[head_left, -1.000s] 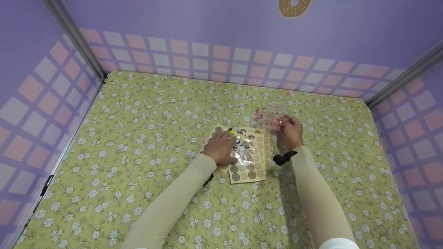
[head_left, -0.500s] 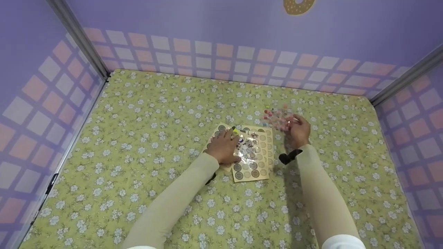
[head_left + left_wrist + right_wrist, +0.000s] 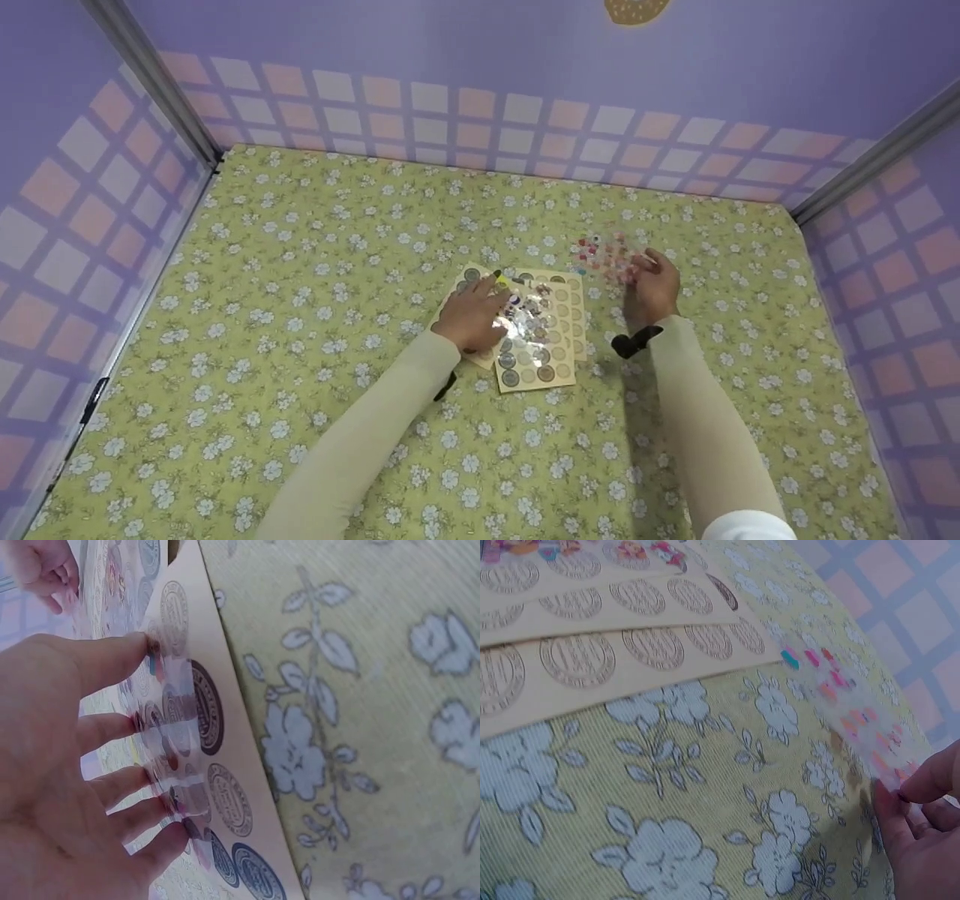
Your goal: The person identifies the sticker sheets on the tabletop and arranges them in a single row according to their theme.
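Observation:
My left hand (image 3: 472, 315) rests on overlapping cream sheets of round printed stickers (image 3: 532, 377). A glossy clear sticker sheet (image 3: 527, 319) lies on top of them. In the left wrist view, the left fingertips touch a see-through sticker strip (image 3: 176, 742) over the cream sheet (image 3: 229, 799), with the fingers spread. To the right, my right hand (image 3: 658, 289) pinches the near right part of a transparent sheet with small pink and red stickers (image 3: 604, 256). In the right wrist view, thumb and finger meet at that sheet's edge (image 3: 889, 739).
A yellow floral cloth (image 3: 300, 247) covers the table. Purple walls with pink and white checks (image 3: 472, 135) enclose its back and both sides. In the right wrist view, the cream sheets (image 3: 637, 652) lie stacked and offset, left of the clear sheet.
My right hand has moved a little to the right with the transparent pink sticker sheet, away from the cream sheets. The left hand stays on the stack, its thumb now less spread.

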`<state>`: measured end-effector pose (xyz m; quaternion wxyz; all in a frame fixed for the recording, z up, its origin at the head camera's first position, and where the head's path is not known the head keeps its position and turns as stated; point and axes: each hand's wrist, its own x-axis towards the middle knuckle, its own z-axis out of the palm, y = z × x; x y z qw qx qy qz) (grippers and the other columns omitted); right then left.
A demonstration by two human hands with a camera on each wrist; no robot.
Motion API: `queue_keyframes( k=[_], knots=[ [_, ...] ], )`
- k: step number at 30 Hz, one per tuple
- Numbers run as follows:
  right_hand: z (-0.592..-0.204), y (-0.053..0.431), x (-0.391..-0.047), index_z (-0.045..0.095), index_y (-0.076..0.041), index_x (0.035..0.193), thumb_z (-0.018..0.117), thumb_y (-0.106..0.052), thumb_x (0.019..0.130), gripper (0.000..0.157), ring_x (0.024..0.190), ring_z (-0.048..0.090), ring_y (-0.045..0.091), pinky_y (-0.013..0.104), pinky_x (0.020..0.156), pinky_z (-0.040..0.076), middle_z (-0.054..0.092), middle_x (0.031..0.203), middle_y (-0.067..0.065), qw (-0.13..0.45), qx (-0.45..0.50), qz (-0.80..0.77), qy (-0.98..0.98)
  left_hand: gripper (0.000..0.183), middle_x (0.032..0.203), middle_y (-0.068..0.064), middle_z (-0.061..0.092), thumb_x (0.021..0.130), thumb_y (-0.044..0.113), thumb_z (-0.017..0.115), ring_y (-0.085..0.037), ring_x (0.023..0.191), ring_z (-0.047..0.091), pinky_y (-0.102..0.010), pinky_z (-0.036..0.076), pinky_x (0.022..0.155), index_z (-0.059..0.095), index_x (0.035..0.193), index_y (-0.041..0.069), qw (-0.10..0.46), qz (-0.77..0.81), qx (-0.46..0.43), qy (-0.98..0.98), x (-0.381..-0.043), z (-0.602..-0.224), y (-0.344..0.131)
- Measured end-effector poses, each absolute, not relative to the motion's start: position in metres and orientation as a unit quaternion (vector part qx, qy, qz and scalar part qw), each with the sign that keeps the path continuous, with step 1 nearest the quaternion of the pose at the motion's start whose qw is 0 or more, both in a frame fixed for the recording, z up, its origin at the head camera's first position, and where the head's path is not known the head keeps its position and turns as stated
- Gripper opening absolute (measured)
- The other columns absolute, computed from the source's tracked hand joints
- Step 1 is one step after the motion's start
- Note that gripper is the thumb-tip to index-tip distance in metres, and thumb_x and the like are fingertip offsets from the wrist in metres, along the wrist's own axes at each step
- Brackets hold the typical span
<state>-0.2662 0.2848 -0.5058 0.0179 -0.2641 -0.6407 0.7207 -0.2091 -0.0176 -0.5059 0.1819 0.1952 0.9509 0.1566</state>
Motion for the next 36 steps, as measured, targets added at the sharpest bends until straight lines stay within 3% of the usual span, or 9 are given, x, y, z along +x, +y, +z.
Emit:
queue_keyframes(
  k=[6,12,16,20,28,36],
  knots=[
    [-0.513,0.291,-0.266,0.029,-0.014,0.153,0.039,-0.004,0.103,0.052,0.116,0.054,0.021,0.031,0.092,0.048,0.047,0.141,0.013,-0.002,-0.246,0.639,-0.729,0.05,0.157,-0.01,0.031,0.099,0.031,0.052,-0.034,0.146,0.027,-0.052,0.027,0.117,0.042,0.147,0.023,0.143,0.163,0.2,0.956,-0.207,-0.509,-0.017],
    [-0.516,0.299,-0.264,0.018,-0.017,0.156,0.04,-0.015,0.104,0.057,0.146,0.03,0.021,0.036,0.114,0.036,0.024,0.16,0.008,-0.011,-0.207,0.583,-0.786,0.039,0.149,-0.011,0.043,0.1,0.029,0.052,-0.031,0.138,0.04,-0.052,0.037,0.111,0.052,0.138,0.019,0.102,0.153,0.215,0.959,-0.207,-0.51,-0.016],
    [-0.512,0.301,-0.262,0.017,-0.017,0.156,0.041,-0.015,0.104,0.058,0.148,0.025,0.022,0.038,0.116,0.033,0.02,0.162,0.008,-0.021,-0.204,0.594,-0.778,0.034,0.142,-0.011,0.05,0.102,0.026,0.048,-0.03,0.13,0.048,-0.051,0.041,0.106,0.056,0.134,0.018,0.087,0.162,0.218,0.958,-0.209,-0.508,-0.015],
    [-0.51,0.301,-0.263,0.018,-0.016,0.156,0.042,-0.014,0.104,0.058,0.147,0.028,0.023,0.037,0.115,0.034,0.022,0.161,0.009,-0.03,-0.209,0.586,-0.782,0.036,0.141,-0.01,0.052,0.102,0.027,0.048,-0.029,0.127,0.052,-0.049,0.042,0.106,0.055,0.136,0.018,0.092,0.173,0.207,0.959,-0.211,-0.503,-0.014],
    [-0.503,0.301,-0.259,0.015,-0.016,0.157,0.044,-0.01,0.102,0.062,0.149,0.021,0.021,0.035,0.117,0.031,0.015,0.163,0.006,-0.042,-0.219,0.588,-0.778,0.04,0.143,-0.007,0.052,0.101,0.028,0.052,-0.028,0.128,0.052,-0.052,0.042,0.105,0.052,0.14,0.018,0.071,0.22,0.189,0.954,-0.216,-0.494,-0.01],
    [-0.5,0.3,-0.255,0.018,-0.016,0.156,0.045,-0.012,0.101,0.061,0.148,0.026,0.023,0.038,0.116,0.032,0.02,0.162,0.007,-0.033,-0.214,0.569,-0.793,0.041,0.139,-0.009,0.055,0.1,0.027,0.052,-0.028,0.128,0.053,-0.046,0.04,0.109,0.052,0.139,0.015,0.044,0.226,0.207,0.951,-0.216,-0.487,-0.008]
  ],
)
